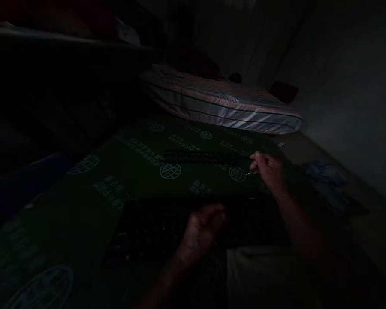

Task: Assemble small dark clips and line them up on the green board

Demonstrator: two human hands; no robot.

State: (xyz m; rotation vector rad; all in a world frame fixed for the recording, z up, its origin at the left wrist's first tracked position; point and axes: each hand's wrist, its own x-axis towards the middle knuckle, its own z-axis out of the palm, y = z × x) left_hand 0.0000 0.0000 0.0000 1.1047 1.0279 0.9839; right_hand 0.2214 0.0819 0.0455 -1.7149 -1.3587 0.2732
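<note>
A black computer keyboard (pixel 148 234) lies across a dark green printed sheet (pixel 141 180), close to me. Over its middle is my left hand (pixel 204 227), fingers curled together; whatever they hold, if anything, is lost in the dark. Beyond the keyboard lies a long dark strip (pixel 196 156), too dim to name. Near its right end my right hand (pixel 269 169) has thumb and fingers pinched together. A tiny bright spot (pixel 248 174) shows just left of those fingertips, and I cannot tell what it belongs to.
The room is very dark. Behind the sheet lies a striped mattress (pixel 228 105). Crumpled cloth (pixel 324 178) sits at the right by the pale wall (pixel 350 107). A shelf edge (pixel 67 40) runs along the upper left. Pale fabric (pixel 257 274) is at the bottom.
</note>
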